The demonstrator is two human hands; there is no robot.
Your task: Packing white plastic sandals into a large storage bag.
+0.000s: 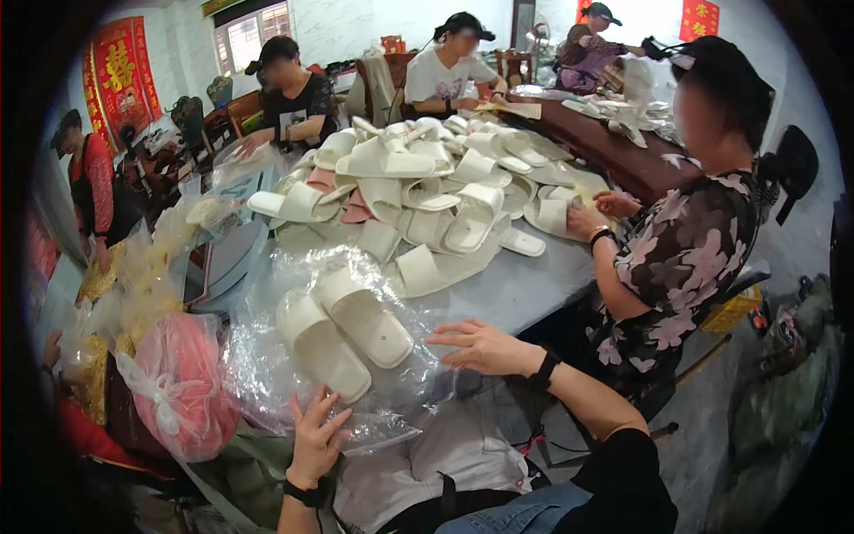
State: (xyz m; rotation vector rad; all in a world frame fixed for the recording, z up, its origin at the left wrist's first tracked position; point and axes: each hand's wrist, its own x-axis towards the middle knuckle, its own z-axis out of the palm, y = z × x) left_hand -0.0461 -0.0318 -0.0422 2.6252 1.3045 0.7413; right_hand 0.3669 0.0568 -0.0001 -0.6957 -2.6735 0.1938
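Observation:
Two cream slide slippers, a left one and a right one, lie side by side on clear plastic bags at the table's near edge. My left hand has its fingers spread at the near edge of the plastic, by the heel of the left slipper. Nothing is gripped in it. To the right of the pair, my right hand stretches its fingers toward the plastic's edge and holds nothing. Whether its fingertips touch the film, I cannot tell.
A large heap of cream slippers, with a few pink ones, fills the grey table's middle. A knotted bag of pink items stands at left. A co-worker handles a slipper at right; several others work farther back.

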